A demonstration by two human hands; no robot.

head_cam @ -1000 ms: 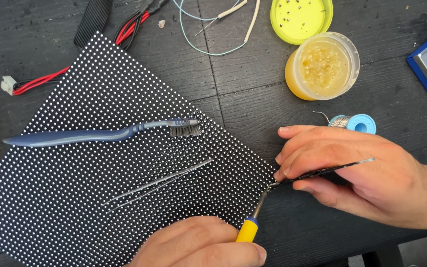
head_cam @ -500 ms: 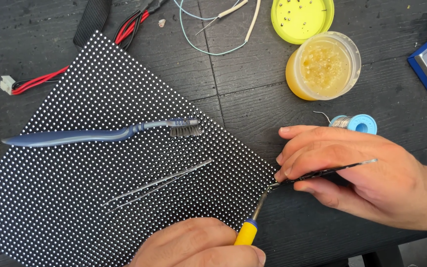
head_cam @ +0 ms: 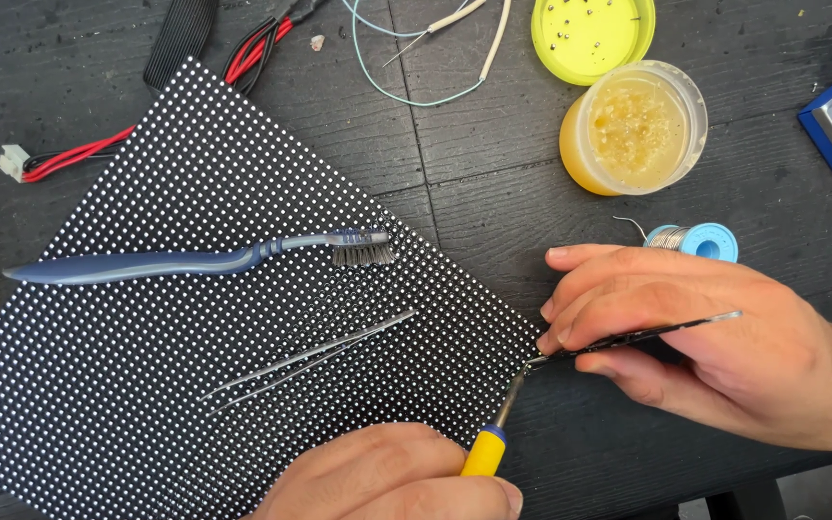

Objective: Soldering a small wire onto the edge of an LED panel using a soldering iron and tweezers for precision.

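Right hand (head_cam: 705, 337) is down near the counter's right edge, fingers (head_cam: 589, 323) pinched together on a pair of thin black tweezers (head_cam: 628, 339), thumb underneath, index and middle on top. The tweezer tips point left and meet the corner of the dotted LED panel (head_cam: 195, 337), right at its right-hand corner. Left hand (head_cam: 397, 481) comes in from the near edge of the counter, fingers curled closed round the yellow handle of a soldering iron (head_cam: 488, 448); its dark metal tip angles up and reaches the same spot, touching or just beside the tweezer tips, too small to say which.

The panel lies skewed across the left half of the dark wooden counter (head_cam: 493, 183). On it rest a blue toothbrush (head_cam: 195, 260), bristles toward the middle of the counter, and a second pair of tweezers (head_cam: 310, 356), silver, lying loose below the brush.

Just beyond the right hand's knuckles sits a blue spool of solder wire (head_cam: 700, 239). Toward the far edge stand an open tub of amber flux (head_cam: 633, 130) and its yellow lid (head_cam: 589, 27), upturned with small bits in it. Red and black wires (head_cam: 146, 116) trail off at the far left corner.
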